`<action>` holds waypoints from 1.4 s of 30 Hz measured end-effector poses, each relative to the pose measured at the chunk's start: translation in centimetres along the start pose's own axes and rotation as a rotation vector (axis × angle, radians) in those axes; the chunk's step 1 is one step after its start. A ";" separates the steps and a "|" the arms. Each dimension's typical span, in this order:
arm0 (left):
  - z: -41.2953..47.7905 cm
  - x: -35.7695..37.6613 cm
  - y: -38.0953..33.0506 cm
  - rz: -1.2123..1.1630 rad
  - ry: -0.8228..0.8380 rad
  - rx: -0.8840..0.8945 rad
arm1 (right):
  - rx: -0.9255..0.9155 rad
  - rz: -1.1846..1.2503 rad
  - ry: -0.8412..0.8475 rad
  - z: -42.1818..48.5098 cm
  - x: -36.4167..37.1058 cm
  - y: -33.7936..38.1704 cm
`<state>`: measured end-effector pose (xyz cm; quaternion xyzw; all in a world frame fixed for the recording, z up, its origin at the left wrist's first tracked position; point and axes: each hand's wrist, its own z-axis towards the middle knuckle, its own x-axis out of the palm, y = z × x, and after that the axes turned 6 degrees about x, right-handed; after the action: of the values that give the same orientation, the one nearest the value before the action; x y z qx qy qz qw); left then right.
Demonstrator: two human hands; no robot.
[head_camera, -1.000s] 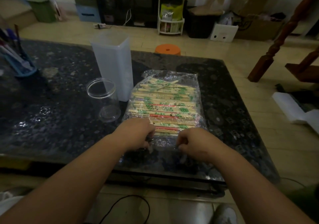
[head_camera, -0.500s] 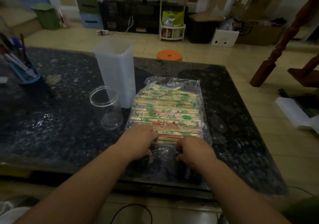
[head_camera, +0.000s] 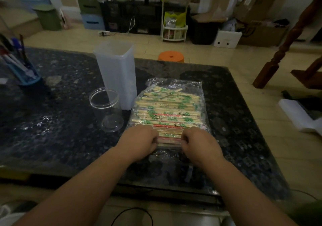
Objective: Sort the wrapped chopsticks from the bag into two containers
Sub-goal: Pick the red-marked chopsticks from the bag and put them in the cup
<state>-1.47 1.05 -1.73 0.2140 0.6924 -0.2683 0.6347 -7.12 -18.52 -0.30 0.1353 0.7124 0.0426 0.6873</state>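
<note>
Left hand [head_camera: 139, 142] and right hand [head_camera: 200, 144] further up the bag [head_camera: 176, 83] than a second ago, each grip curled, pinching its near end, bag flat on the dark desk [head_camera: 52, 121], wrapped chopsticks [head_camera: 167, 109] between and just beyond the knuckles, clear jar [head_camera: 106, 110] and tall white container [head_camera: 116, 72] just left.

Both forearms reach forward; left hand [head_camera: 139, 143] and right hand [head_camera: 201, 143], fingers curled, pinch the bag's [head_camera: 190, 86] near edge.

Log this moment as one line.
phase: opening bag | left hand: pinches bag | right hand: pinches bag | chopsticks: inside bag | jar: empty | bin: upright
</note>
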 end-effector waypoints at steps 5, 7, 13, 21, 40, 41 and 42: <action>0.2 -0.8 -0.2 -0.151 -0.143 -0.157 | -0.159 0.125 -0.042 -2.0 -0.9 2.7; 0.2 -1.2 -0.4 -0.216 -0.202 -0.196 | -0.212 0.124 0.062 -2.5 0.1 3.8; -0.1 -1.9 -0.5 -0.333 -0.285 -0.226 | -0.227 -0.039 0.037 -1.1 3.6 2.4; -0.5 -2.5 0.2 -0.768 -0.259 -0.252 | -0.146 -0.161 -0.085 -0.1 5.2 1.8; -1.8 -2.6 1.5 -0.820 -0.453 -0.367 | -0.212 -0.214 -0.015 0.2 4.7 3.7; -1.9 -2.7 1.5 -0.818 -0.451 -0.366 | -0.217 -0.226 -0.003 0.3 4.6 3.8; -1.9 -2.7 1.6 -0.814 -0.447 -0.364 | -0.223 -0.239 0.003 0.4 4.5 3.8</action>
<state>-1.65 3.61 0.86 -0.2508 0.6021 -0.4085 0.6385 -6.28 -13.74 -3.75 -0.0277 0.7153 0.0398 0.6971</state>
